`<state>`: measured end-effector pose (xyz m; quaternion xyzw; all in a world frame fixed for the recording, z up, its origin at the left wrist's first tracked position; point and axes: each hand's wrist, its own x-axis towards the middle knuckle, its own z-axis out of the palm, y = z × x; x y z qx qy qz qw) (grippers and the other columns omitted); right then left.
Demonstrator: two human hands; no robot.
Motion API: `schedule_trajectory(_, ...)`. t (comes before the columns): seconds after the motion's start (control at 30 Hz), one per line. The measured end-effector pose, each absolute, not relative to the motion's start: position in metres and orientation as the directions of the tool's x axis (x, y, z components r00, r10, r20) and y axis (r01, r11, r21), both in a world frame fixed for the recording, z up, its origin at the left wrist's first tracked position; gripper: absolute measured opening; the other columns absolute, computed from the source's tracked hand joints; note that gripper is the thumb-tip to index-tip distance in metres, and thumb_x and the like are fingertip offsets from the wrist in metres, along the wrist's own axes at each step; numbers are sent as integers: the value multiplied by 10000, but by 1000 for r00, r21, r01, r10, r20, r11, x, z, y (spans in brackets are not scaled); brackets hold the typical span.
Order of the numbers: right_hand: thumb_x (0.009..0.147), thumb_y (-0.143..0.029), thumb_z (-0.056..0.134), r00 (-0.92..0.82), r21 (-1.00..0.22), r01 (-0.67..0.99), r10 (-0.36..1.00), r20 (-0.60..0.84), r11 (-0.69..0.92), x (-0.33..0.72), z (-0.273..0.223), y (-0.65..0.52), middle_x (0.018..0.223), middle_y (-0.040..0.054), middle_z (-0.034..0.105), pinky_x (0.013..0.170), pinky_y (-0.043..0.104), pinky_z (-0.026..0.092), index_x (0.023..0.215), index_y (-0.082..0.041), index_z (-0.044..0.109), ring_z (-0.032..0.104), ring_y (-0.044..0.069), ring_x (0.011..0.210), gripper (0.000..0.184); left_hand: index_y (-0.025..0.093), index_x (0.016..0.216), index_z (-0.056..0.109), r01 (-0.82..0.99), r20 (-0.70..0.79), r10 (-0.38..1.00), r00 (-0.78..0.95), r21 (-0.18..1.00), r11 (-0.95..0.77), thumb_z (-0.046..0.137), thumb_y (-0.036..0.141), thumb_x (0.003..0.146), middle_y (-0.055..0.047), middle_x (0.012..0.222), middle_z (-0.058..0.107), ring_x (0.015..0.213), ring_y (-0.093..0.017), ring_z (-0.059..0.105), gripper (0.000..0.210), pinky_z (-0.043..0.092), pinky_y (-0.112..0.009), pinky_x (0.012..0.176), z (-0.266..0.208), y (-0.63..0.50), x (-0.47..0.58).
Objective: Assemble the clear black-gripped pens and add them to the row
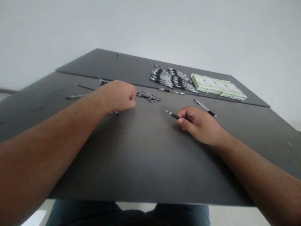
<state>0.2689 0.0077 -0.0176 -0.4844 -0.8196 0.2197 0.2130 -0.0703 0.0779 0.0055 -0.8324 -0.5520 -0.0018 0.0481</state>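
Observation:
My right hand point(196, 124) grips an uncapped pen point(174, 115) between thumb and fingers. The pen's tip points left, and its black grip shows ahead of my fingertips. My left hand point(121, 95) is closed above the table, its fingers curled; what they hold, if anything, is hidden. Just right of it lies a small pile of clear and black pen parts point(150, 96), perhaps caps. Beyond my right hand rests a pen point(205, 107) with a black grip. Another pen point(171, 91) lies behind the pile. More pen parts point(102, 82) are partly covered by my left hand.
Rows of pens point(162, 76) lie toward the back of the dark table point(145, 163). Beside them, on the right, are green-and-white boxes point(218, 86). A thin dark rod point(85, 87) and a clear item point(76, 96) lie left. A small black piece point(117, 55) sits far back.

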Motion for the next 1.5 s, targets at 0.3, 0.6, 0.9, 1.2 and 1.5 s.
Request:
schedule_trajectory(0.3,966,-364,650,-455,-522,716,877,154,464,263,-11,5,781,4,710,693,312,430,992,-238,695,617,184,704,136,208,924,704,638,376,610,698,61,-768,576,230,889,-70,866,765,841,-260,711,135,510,-380,807,2,37,-28)
schedule_trajectory(0.6,968,-351,647,-489,-502,703,855,171,503,262,-11,3,805,10,716,698,310,424,963,-235,680,596,174,695,122,212,939,694,598,389,581,715,91,-797,566,207,951,-73,932,750,917,-263,704,129,505,-386,884,3,27,-21)
schedule_trajectory(0.9,966,-338,646,-503,-493,703,848,165,513,260,-9,3,802,14,720,682,308,421,959,-238,693,607,175,693,111,227,937,681,575,369,562,740,86,-814,566,193,955,-60,912,745,910,-258,711,121,516,-380,873,5,23,-18)
schedule_trajectory(1.2,975,-331,651,-537,-503,683,831,146,530,260,-13,4,813,14,730,688,305,434,975,-237,690,621,177,705,102,203,957,703,543,365,531,765,80,-836,585,167,946,-76,935,767,893,-254,710,124,514,-373,854,0,21,-12)
schedule_trajectory(1.5,996,-331,636,-557,-500,672,818,145,546,257,-12,2,844,22,754,712,311,440,987,-239,694,638,187,738,110,191,1021,745,522,335,524,783,105,-847,569,186,1010,-89,976,792,934,-256,729,177,527,-379,912,-5,22,-8)
